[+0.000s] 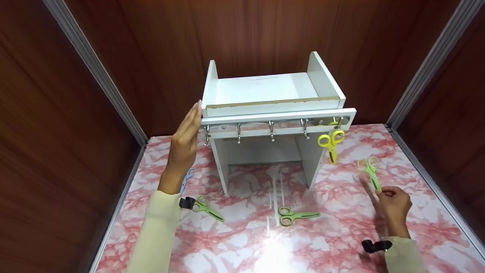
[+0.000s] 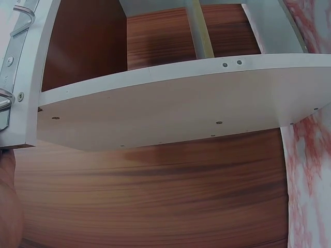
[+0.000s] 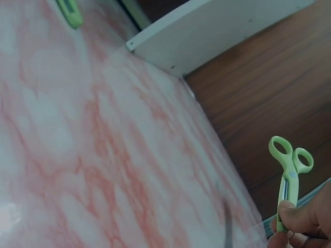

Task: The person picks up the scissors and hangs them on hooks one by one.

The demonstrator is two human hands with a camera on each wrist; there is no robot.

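Observation:
My right hand (image 1: 395, 207) pinches a pair of light green scissors (image 1: 370, 173) by the blade tip, handle loops pointing up and away. The right wrist view shows the same scissors (image 3: 290, 173) between thumb and fingers. With fingers straight, my left hand (image 1: 184, 144) rests against the left end of a white shelf unit (image 1: 273, 108). A rail with several metal hooks (image 1: 271, 131) runs along the unit's front. Yellow scissors (image 1: 332, 146) hang from the rightmost hook. In the left wrist view only part of the left hand (image 2: 8, 201) appears, below the rail's end.
Green scissors (image 1: 299, 216) lie on the marbled table in front of the unit. Another green pair (image 1: 208, 209) lies near the left wrist. Blue scissors (image 1: 186, 179) are partly hidden behind the left forearm. Brown panels (image 1: 265, 34) with metal edges enclose the table.

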